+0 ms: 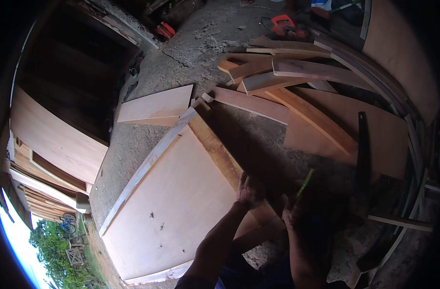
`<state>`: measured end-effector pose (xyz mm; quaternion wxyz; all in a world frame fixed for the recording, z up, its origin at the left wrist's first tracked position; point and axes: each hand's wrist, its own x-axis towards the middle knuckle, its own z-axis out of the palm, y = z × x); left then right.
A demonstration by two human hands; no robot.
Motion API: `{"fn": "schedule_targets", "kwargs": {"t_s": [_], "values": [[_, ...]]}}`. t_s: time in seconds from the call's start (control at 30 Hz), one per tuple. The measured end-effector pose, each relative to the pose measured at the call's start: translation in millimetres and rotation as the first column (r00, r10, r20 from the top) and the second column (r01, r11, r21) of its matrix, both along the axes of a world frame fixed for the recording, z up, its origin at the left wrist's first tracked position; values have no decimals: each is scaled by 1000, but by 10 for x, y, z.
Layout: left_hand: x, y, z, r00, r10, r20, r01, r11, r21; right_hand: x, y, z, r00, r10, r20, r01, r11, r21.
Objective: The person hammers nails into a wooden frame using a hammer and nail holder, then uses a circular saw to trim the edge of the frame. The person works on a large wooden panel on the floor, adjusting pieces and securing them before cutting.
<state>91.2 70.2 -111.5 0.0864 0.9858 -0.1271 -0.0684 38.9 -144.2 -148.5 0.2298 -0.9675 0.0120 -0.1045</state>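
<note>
A large pale plywood panel (176, 197) with wooden strips along its edges lies before me, tilted across the view. My left hand (249, 192) grips the brown wooden rail (219, 154) on its right edge, fingers bent over the wood. Just to the right, my right hand (290, 213) is closed around a slim yellow-green stick (305, 183), which points up and away. Deep shadow hides part of the right fingers and the stick's lower end. The stick's exact kind is unclear.
A handsaw (363, 149) stands out dark against a plywood sheet (393, 139) at right. Several loose boards (321, 70) are piled beyond. Farther back lies an orange-red power tool (283, 25). A smaller plywood piece (157, 103) rests on the rough concrete floor (200, 58).
</note>
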Motion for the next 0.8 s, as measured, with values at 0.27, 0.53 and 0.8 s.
{"fn": "schedule_targets", "kwargs": {"t_s": [0.27, 0.53, 0.8], "values": [[148, 7, -104, 984, -17, 178, 8, 999, 52, 97, -50, 5, 994, -89, 61, 81, 989, 120], [81, 45, -124, 965, 146, 217, -126, 986, -105, 56, -47, -201, 989, -120, -81, 127, 987, 95], [-126, -116, -246, 899, 385, 209, -375, 923, -86, 74, -84, -95, 984, 5, -179, 34, 975, 219]]}}
